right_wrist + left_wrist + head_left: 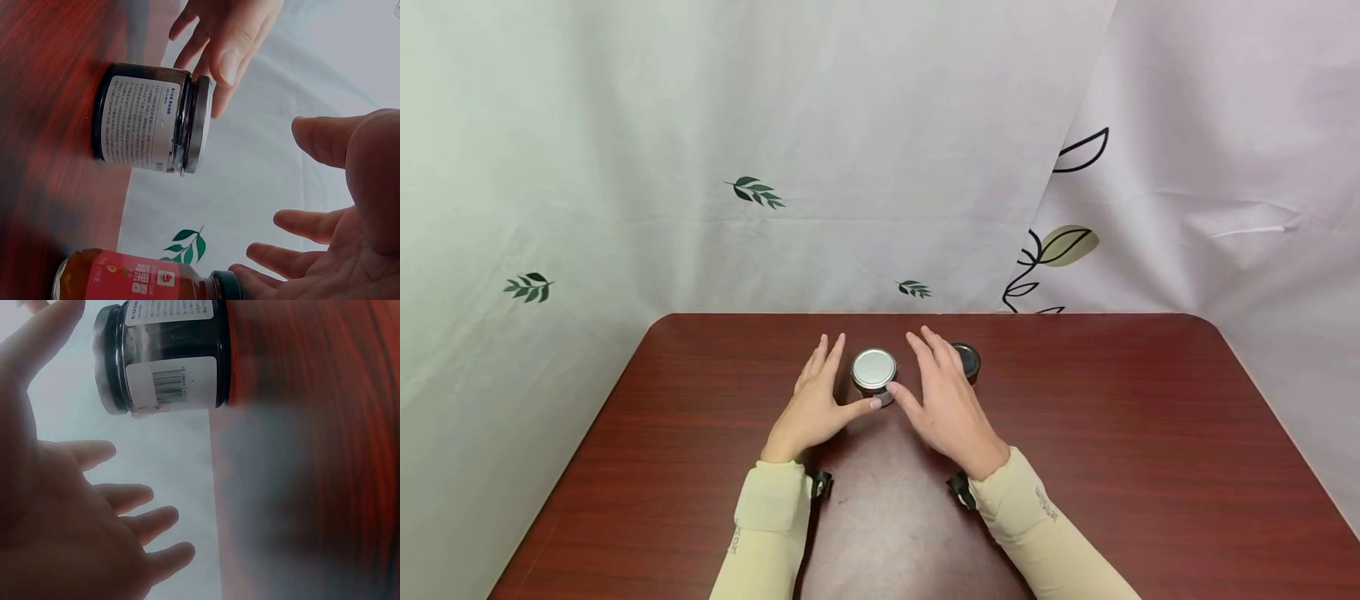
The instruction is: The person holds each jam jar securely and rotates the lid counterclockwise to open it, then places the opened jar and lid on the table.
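A glass jar (pixel 875 369) with a silver lid and dark contents stands upright on the table between the two hands. White labels, one with a barcode, show on the jar (pixel 169 381) in the left wrist view. My left hand (pixel 815 407) is left of the jar, fingers spread and thumb in front of it. On the other side is my right hand (pixel 951 407), palm turned inward, thumb near the lid, fingers extended. Neither hand grips anything. Behind the right fingers, partly hidden, stands a bottle (pixel 134 275) with a dark cap, red label and amber contents.
The reddish-brown wooden table (pixel 1112 450) ends at a straight back edge with rounded corners. A pale curtain (pixel 850 108) with leaf prints hangs behind it and along both sides. Dark straps (pixel 961 490) sit at the wrists by the light sleeves.
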`<state>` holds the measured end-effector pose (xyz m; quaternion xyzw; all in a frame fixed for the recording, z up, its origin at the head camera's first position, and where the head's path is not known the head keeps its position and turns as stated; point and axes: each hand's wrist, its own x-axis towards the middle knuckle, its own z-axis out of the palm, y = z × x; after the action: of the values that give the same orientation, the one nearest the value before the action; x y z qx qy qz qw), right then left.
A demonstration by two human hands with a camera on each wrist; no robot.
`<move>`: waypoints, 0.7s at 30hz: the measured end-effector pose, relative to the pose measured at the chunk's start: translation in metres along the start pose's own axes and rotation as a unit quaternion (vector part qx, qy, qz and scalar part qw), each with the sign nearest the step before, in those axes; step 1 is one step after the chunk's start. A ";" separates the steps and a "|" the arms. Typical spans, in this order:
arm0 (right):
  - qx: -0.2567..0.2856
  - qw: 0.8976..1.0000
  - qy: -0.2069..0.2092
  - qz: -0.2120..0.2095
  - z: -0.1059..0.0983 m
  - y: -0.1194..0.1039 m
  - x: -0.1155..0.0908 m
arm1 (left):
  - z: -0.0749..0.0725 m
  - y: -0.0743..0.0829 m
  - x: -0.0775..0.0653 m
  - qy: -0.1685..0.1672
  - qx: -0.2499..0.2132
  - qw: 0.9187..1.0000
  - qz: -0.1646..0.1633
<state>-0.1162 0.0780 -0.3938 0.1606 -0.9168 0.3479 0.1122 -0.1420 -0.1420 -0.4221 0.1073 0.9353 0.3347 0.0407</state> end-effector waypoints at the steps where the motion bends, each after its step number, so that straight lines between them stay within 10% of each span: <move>1: 0.000 1.000 0.000 0.000 0.001 0.000 0.000 | 0.000 0.000 0.000 0.000 0.000 1.000 0.001; 21: 0.008 1.000 -0.002 -0.023 0.018 -0.005 0.005 | 0.005 0.003 0.004 -0.015 -0.004 1.000 0.007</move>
<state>-0.1206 0.0614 -0.4025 0.1831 -0.9104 0.3521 0.1168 -0.1448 -0.1359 -0.4239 0.1188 0.9324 0.3372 0.0527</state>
